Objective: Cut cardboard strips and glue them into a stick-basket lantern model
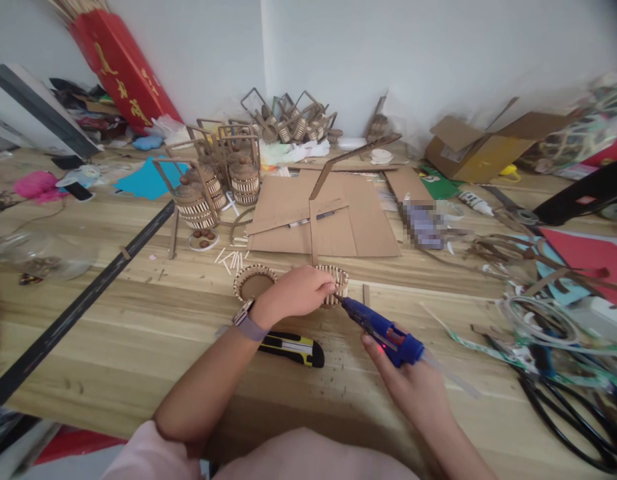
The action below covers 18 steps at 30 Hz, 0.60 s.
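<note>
My left hand (pixel 301 291) is closed at a small basket (pixel 342 275) of light and dark slats; the fingertips are partly hidden. From that basket rises a bent brown strip (pixel 314 230), like an unfinished handle. In my right hand (pixel 413 380) is a blue hot glue gun (pixel 381 327) with a red light on, its nozzle touching or very near the basket beside my left fingertips. A clear glue stick (pixel 453 379) sticks out of the gun's back. A shallow round slatted basket (pixel 255 283) lies just left of my left hand. Below my left wrist rests a yellow-black utility knife (pixel 293 348).
Lidded slatted baskets with handles (pixel 196 208) stand at the left back, near a dish of brown beads (pixel 203 240). A cardboard sheet (pixel 368 220) lies ahead, with a pen (pixel 311 219) on it. Black-handled scissors (pixel 563 413) and tape rolls crowd the right. A cardboard box (pixel 481 150) stands behind.
</note>
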{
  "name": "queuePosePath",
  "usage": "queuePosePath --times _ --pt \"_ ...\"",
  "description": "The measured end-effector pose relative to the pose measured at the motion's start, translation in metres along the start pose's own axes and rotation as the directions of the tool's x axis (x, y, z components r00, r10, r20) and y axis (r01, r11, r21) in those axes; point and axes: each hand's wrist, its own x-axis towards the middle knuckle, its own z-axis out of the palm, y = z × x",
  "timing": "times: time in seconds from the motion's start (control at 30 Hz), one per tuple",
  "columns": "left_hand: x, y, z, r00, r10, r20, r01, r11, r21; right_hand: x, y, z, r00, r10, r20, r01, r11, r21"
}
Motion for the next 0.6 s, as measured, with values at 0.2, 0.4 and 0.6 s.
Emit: queuePosePath --times 0.2,0.4,0.6 --pt "-0.0003 -0.0006 0.0007 1.000 -0.001 -0.008 0.002 1.000 0.011 0.0005 -0.0007 0.0005 1.000 0.007 0.006 -0.007 1.000 -0.009" --pt "-0.0011 0.0001 0.0005 1.000 -0.008 -0.016 0.008 1.000 -0.001 -0.0007 0.0000 -0.0003 0.999 -0.041 0.010 0.041 0.999 -0.019" --pt "0.0001 -0.0021 0.0019 1.000 0.013 -0.023 -0.014 1.000 -0.028 -0.0021 0.0016 -0.0011 1.000 -0.023 0.012 0.023 0.999 -0.043"
